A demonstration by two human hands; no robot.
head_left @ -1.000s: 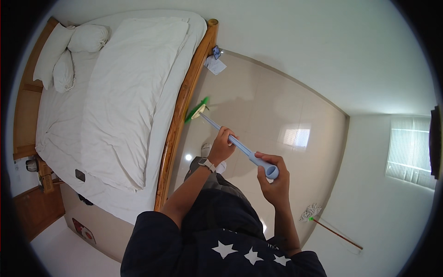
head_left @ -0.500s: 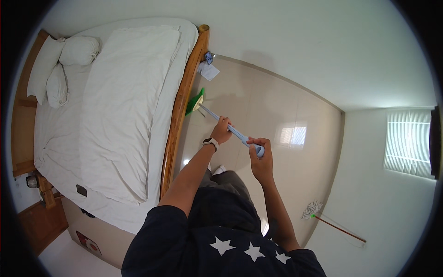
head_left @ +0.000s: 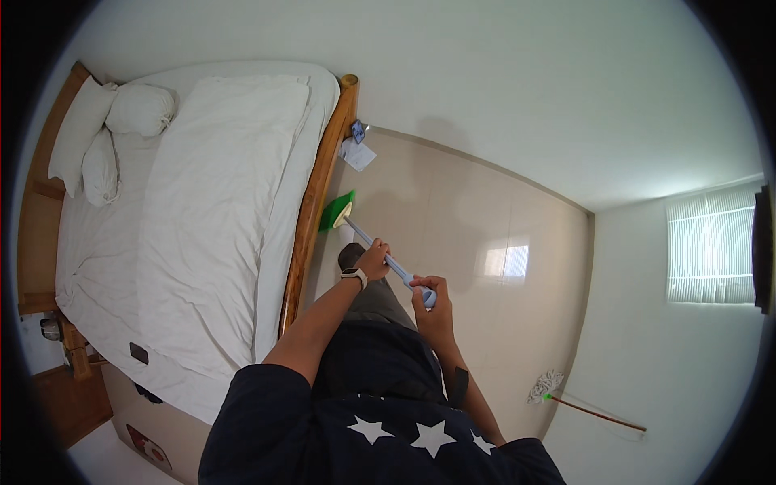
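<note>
A broom with a pale blue handle and green bristles slants across in front of me. Its green head is down by the wooden bed frame, at the foot of the bed. Partway down the handle, my left hand, with a watch on its wrist, is wrapped round the shaft. My right hand grips the handle near its top end. I cannot tell whether the bristles touch the frame.
The bed with white sheets and pillows fills the left. White paper and a phone-like device lie near the bed's far corner. A string mop leans by the right wall. Pale floor tiles stretch between bed and walls.
The broom and both hands have shifted left and nearer in the view. The bristles now spread more squarely beside the bed frame. My leg shows farther forward, and the view has tilted slightly.
</note>
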